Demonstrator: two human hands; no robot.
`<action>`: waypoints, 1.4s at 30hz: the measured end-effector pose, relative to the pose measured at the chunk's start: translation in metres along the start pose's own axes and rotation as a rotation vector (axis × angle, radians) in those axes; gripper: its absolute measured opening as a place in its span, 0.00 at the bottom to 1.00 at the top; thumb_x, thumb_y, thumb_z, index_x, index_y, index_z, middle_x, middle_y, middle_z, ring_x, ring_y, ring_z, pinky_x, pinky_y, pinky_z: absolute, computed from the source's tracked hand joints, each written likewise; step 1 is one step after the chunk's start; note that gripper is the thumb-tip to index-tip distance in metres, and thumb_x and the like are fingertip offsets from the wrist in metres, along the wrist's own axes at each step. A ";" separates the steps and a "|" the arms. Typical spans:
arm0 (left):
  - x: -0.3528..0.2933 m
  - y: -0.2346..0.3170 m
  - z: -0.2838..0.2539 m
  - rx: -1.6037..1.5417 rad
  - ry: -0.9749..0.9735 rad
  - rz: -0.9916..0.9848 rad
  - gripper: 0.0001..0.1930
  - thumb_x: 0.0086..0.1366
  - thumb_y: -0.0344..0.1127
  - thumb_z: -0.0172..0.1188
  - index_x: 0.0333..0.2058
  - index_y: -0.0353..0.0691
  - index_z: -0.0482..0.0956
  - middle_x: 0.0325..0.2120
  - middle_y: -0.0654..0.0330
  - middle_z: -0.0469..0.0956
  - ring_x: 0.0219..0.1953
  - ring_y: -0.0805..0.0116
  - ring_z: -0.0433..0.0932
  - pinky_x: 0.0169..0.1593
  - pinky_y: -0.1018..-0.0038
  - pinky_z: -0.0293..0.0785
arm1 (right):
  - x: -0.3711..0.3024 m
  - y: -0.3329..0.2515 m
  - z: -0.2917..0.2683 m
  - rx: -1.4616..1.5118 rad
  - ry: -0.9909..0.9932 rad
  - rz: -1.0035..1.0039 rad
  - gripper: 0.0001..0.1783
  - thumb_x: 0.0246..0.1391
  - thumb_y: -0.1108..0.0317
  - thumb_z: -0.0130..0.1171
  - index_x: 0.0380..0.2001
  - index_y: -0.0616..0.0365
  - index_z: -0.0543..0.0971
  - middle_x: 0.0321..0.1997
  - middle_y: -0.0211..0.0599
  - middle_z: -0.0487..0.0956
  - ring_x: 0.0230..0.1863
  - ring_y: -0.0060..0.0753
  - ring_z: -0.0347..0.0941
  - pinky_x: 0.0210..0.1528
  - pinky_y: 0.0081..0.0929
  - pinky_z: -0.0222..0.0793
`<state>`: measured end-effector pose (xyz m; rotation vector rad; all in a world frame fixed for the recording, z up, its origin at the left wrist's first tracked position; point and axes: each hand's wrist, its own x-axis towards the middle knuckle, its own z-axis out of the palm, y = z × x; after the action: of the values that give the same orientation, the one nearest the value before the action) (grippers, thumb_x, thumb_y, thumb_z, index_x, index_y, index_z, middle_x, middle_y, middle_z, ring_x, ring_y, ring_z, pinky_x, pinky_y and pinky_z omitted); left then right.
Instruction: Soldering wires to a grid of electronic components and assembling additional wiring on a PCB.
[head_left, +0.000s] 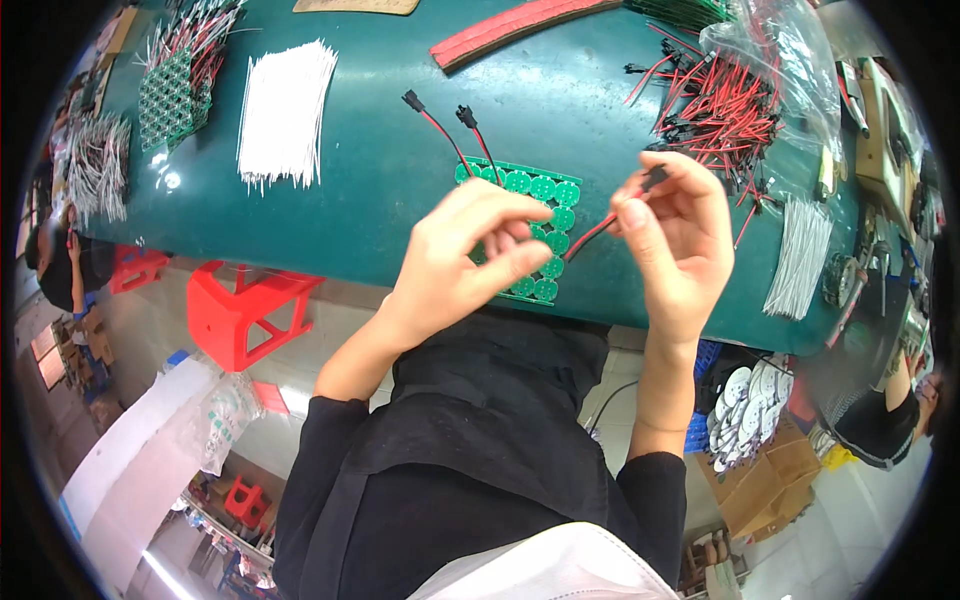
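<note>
A panel of round green circuit boards point(543, 188) lies on the green table in front of me. Two red-and-black wires point(440, 128) with black plugs reach from its far left part toward the back. My left hand point(460, 250) hovers over the panel's left side, fingers curved and thumb apart, and covers part of it. To the right of the panel, my right hand point(685, 235) pinches a red-and-black connector wire point(596, 234) near its black plug. The wire's free end points down toward the panel's right edge.
A heap of red-and-black wires point(720, 110) lies at the back right by a clear plastic bag point(800, 60). White wires point(285, 115) are bundled at the left, grey ones point(800, 258) at the right. A red strip point(520, 30) lies behind. A red stool point(235, 310) stands below the table.
</note>
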<state>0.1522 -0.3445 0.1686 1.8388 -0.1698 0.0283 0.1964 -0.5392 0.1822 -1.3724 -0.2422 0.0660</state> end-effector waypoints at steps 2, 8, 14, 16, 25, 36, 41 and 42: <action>0.001 0.008 0.000 -0.039 -0.142 -0.037 0.11 0.58 0.29 0.69 0.39 0.37 0.81 0.31 0.61 0.77 0.28 0.75 0.76 0.32 0.79 0.74 | -0.002 0.002 0.008 -0.042 -0.066 0.013 0.19 0.56 0.82 0.61 0.51 0.65 0.72 0.41 0.31 0.74 0.39 0.19 0.72 0.44 0.20 0.71; -0.001 -0.010 -0.006 0.005 -0.046 -0.029 0.07 0.60 0.26 0.65 0.37 0.32 0.81 0.34 0.57 0.81 0.34 0.73 0.81 0.40 0.77 0.78 | 0.013 -0.008 -0.005 -0.585 -0.231 -0.212 0.19 0.53 0.80 0.60 0.50 0.59 0.77 0.38 0.39 0.78 0.37 0.36 0.77 0.40 0.29 0.75; 0.006 -0.015 -0.001 -0.305 0.112 -0.296 0.06 0.63 0.23 0.60 0.39 0.32 0.80 0.37 0.57 0.81 0.39 0.69 0.83 0.44 0.76 0.80 | 0.014 -0.005 -0.078 -1.655 -0.390 -0.339 0.26 0.41 0.81 0.56 0.48 0.53 0.77 0.51 0.33 0.74 0.50 0.39 0.71 0.51 0.35 0.66; 0.007 -0.021 0.006 -0.090 0.184 -0.115 0.05 0.62 0.22 0.61 0.37 0.33 0.79 0.36 0.58 0.82 0.37 0.71 0.83 0.42 0.76 0.80 | 0.015 0.008 -0.088 -1.616 -0.376 -0.373 0.25 0.41 0.80 0.56 0.47 0.53 0.78 0.49 0.33 0.75 0.49 0.39 0.72 0.50 0.35 0.67; 0.009 -0.026 0.012 0.218 0.206 -0.007 0.05 0.61 0.21 0.62 0.36 0.32 0.78 0.32 0.58 0.81 0.30 0.74 0.82 0.33 0.78 0.80 | 0.023 0.012 -0.082 -1.256 -0.108 -0.627 0.17 0.46 0.77 0.66 0.42 0.57 0.79 0.39 0.37 0.77 0.38 0.40 0.75 0.39 0.34 0.71; 0.006 -0.033 0.012 0.242 0.249 0.026 0.05 0.59 0.24 0.66 0.34 0.33 0.79 0.31 0.58 0.82 0.28 0.71 0.83 0.32 0.77 0.80 | 0.014 0.013 -0.074 -1.061 0.101 -0.523 0.15 0.52 0.82 0.62 0.44 0.62 0.79 0.43 0.41 0.79 0.40 0.36 0.77 0.41 0.29 0.75; 0.005 -0.031 0.012 0.181 0.267 -0.024 0.06 0.59 0.26 0.67 0.33 0.32 0.79 0.30 0.58 0.82 0.28 0.71 0.84 0.32 0.77 0.80 | 0.014 0.012 -0.072 -1.032 0.168 -0.551 0.11 0.57 0.82 0.59 0.43 0.67 0.78 0.43 0.43 0.82 0.37 0.31 0.77 0.40 0.26 0.75; 0.006 -0.029 0.012 0.157 0.264 -0.038 0.06 0.59 0.26 0.67 0.32 0.32 0.79 0.30 0.58 0.82 0.28 0.71 0.84 0.32 0.76 0.80 | 0.014 0.010 -0.072 -1.019 0.183 -0.553 0.10 0.57 0.82 0.59 0.43 0.67 0.77 0.43 0.43 0.82 0.37 0.31 0.78 0.41 0.26 0.75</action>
<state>0.1609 -0.3493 0.1382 1.9741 0.0542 0.2627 0.2259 -0.6038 0.1614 -2.2464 -0.5336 -0.7324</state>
